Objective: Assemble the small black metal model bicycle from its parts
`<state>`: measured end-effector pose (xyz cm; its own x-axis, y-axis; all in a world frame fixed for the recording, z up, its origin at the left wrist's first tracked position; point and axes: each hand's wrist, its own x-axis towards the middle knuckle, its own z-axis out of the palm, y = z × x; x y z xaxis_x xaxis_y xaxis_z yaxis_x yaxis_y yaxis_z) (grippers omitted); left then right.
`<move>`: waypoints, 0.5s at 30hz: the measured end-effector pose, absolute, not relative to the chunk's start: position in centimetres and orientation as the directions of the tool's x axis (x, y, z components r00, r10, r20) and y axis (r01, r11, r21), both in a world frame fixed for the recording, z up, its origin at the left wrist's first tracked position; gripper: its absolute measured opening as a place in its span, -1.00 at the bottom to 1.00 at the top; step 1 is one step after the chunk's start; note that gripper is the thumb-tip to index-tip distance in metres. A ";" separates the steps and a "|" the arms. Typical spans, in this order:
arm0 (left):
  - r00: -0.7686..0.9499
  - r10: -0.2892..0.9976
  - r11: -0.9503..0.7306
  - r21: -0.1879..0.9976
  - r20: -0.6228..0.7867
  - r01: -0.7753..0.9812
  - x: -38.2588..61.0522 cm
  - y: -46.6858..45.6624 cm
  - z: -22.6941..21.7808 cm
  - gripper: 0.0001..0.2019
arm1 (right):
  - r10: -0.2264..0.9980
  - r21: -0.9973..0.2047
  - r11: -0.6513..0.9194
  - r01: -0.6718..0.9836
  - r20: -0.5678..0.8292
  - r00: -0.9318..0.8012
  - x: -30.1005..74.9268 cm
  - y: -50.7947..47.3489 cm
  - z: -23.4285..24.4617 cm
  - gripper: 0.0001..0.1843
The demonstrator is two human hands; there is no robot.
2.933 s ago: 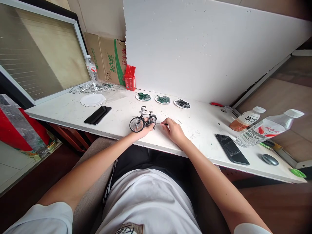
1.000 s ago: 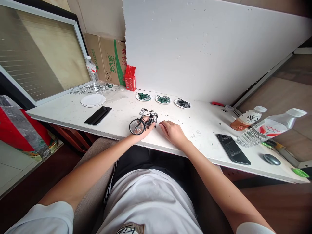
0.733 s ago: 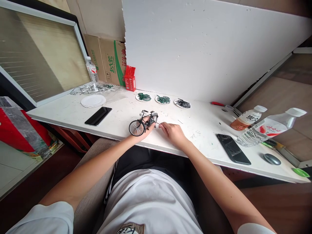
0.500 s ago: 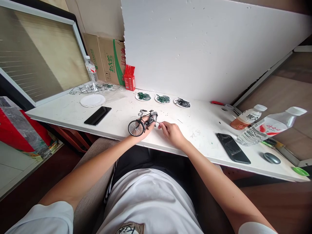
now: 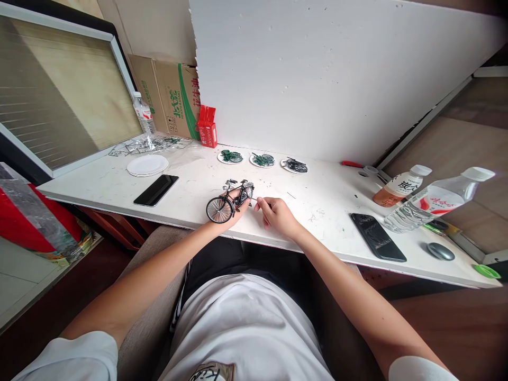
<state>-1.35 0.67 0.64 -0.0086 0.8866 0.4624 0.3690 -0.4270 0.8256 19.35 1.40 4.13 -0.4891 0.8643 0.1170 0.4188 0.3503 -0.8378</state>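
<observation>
A small black model bicycle (image 5: 227, 200) stands upright near the front edge of the white table (image 5: 190, 185). My left hand (image 5: 237, 207) is wrapped round its frame from below and behind. My right hand (image 5: 277, 214) is just right of the rear wheel, fingers pinched on a thin pin-like tool whose tip points at the wheel hub. Three small white dishes (image 5: 262, 160) of green and black parts sit in a row further back.
Two black phones (image 5: 155, 189) (image 5: 377, 244) lie left and right. A stack of white plates (image 5: 147, 165), parts sprues, a red carton (image 5: 207, 126) and a water bottle (image 5: 143, 114) stand back left. Two bottles (image 5: 432, 205) and a mouse (image 5: 437, 251) lie at right.
The bicycle has been lifted and tilted slightly in my left hand. My right hand has drawn closer to the rear wheel. The view has shifted a little.
</observation>
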 end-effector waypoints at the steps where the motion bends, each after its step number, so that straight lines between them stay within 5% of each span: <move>1: -0.009 0.867 -0.457 0.803 0.498 0.383 -1.3 0.7 0.8 -0.81 | 0.862 -0.833 0.358 0.423 0.120 -0.492 19.4 1.4 4.2 -0.38; 5: -0.023 0.869 -0.454 0.816 0.493 0.358 -1.1 0.4 1.5 -0.80 | 0.842 -0.706 0.473 0.527 0.186 -0.507 19.5 1.5 4.6 -0.40; 11: -0.012 0.926 -0.364 0.903 0.377 0.229 -1.1 0.1 2.0 -0.78 | 0.712 -0.050 0.672 0.739 0.318 -0.626 20.1 1.9 4.9 -0.59; 15: 0.006 0.934 -0.350 0.911 0.357 0.220 -1.2 0.0 2.0 -0.79 | 0.681 0.044 0.692 0.721 0.294 -0.671 20.3 2.3 4.5 -0.55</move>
